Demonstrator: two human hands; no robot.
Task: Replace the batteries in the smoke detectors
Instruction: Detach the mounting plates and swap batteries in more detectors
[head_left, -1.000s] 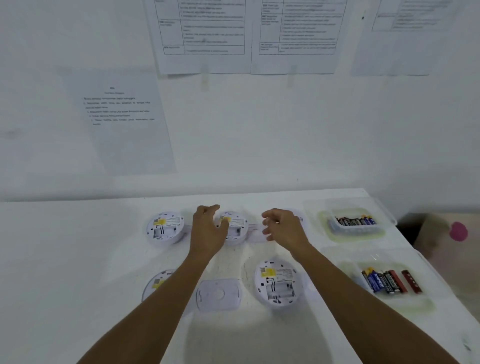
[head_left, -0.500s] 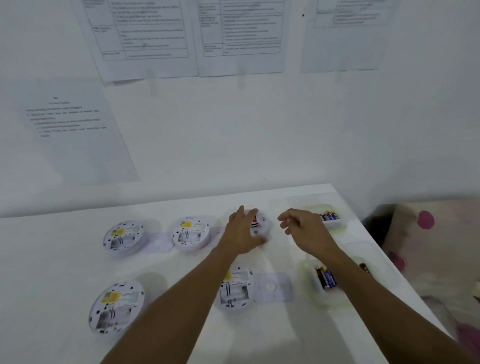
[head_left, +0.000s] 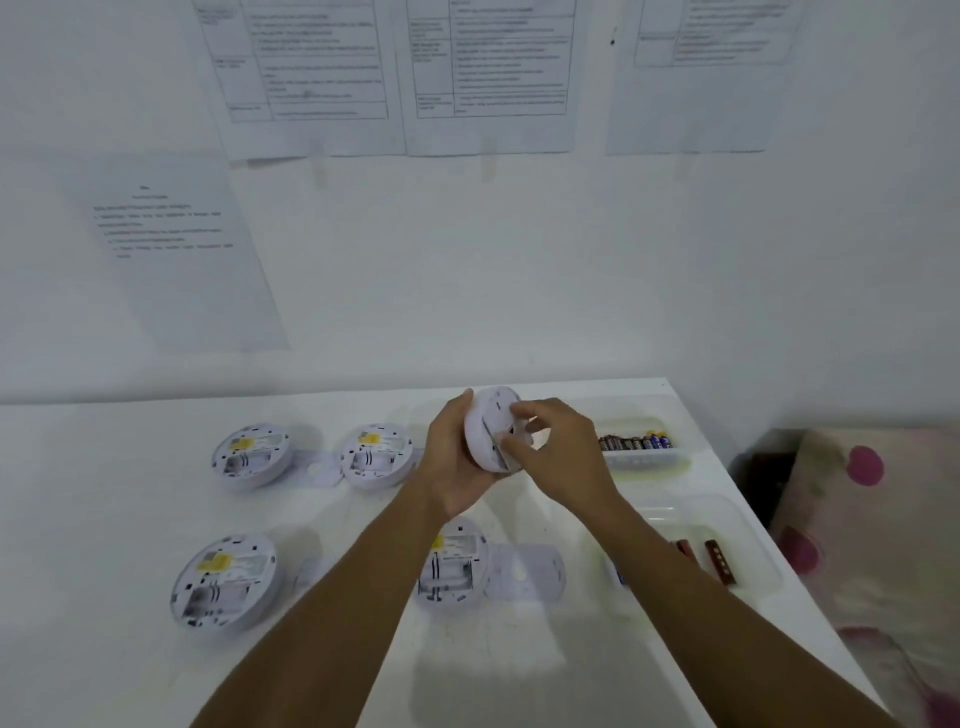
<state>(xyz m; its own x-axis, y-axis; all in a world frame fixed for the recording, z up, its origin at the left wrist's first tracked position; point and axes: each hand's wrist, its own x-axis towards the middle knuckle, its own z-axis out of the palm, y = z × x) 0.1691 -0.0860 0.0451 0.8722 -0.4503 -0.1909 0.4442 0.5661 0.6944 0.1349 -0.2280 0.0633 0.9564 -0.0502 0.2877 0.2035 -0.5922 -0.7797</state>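
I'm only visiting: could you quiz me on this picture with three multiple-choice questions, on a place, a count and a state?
1. Where are the battery trays? A) table's left B) table's right C) on the wall
2. How many smoke detectors lie on the table? A) two B) four C) six
3. The fifth detector is: A) lifted B) lying flat C) in a tray

B: both trays lie right of the detectors. B: two far, two near. A: the left hand and right hand hold it off the table.
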